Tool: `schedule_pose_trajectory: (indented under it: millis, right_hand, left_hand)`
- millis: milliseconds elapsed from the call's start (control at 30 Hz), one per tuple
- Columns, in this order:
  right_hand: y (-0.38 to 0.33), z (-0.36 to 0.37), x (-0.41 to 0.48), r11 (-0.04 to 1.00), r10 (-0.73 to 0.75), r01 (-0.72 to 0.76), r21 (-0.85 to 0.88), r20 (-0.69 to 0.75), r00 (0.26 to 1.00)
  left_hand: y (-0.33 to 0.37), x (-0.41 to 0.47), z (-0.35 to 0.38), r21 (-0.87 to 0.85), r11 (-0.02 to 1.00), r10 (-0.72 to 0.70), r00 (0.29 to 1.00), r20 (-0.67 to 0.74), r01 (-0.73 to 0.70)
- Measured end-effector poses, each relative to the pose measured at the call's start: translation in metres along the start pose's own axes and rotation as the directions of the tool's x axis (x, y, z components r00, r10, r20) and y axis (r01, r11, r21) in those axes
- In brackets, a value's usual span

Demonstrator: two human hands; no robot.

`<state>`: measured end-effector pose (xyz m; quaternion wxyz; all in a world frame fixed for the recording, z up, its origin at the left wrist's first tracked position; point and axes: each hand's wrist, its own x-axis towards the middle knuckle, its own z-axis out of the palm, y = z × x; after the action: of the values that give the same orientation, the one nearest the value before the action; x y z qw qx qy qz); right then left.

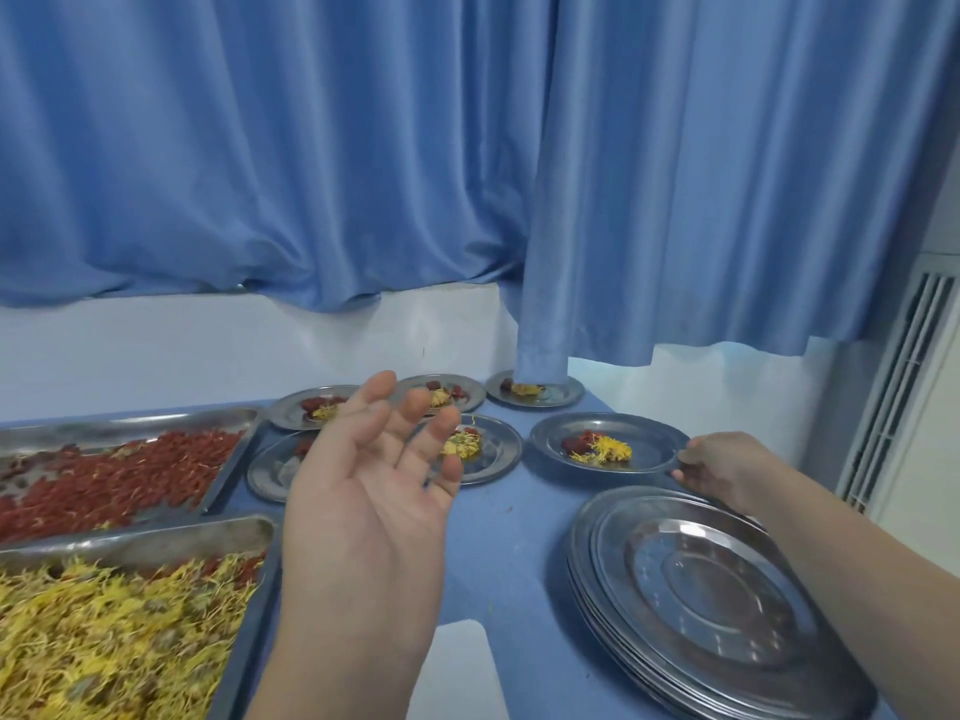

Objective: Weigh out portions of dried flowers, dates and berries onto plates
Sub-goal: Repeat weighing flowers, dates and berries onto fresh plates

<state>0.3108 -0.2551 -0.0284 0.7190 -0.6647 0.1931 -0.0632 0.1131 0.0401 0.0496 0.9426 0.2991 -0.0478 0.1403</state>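
Right hand (pixel 719 467) pinches filled plate (pixel 655 443) at rim, beyond plate stack (pixel 701 579); left hand (pixel 363 491) spread, empty; likely light, slippery.

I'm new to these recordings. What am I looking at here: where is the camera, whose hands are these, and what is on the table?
There is no machine here: a person works with bare hands, and the one picture comes from a camera worn on their head, looking forward and down. The left hand is raised, palm up, fingers open, holding nothing. The right hand grips the rim of a filled plate bearing red fruit and yellow flowers. On the blue table lie other filled plates, a stack of empty plates, a tray of red berries and a tray of yellow dried flowers. A blue curtain hangs behind.
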Motion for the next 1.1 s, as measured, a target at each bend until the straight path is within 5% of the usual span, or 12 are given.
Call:
schedule_pose_trajectory:
  millis: [600, 900, 1100]
  right_hand:
    - [-0.013, 0.043, 0.011, 0.984, 0.087, -0.065, -0.163, 0.131, 0.988]
    - [-0.023, 0.050, -0.006, 0.945, 0.130, -0.097, -0.311, 0.086, 0.988]
    - [-0.034, 0.041, -0.049, 0.959, -0.011, 0.051, -0.279, 0.141, 0.990]
  left_hand:
    - [-0.013, -0.003, 0.004, 0.080, 0.995, -0.051, 0.999, -0.003, 0.051]
    - [-0.013, -0.005, 0.006, 0.109, 0.991, -0.083, 0.997, -0.006, 0.083]
    - [-0.010, -0.014, 0.017, 0.233, 0.955, -0.202, 0.978, 0.059, 0.183]
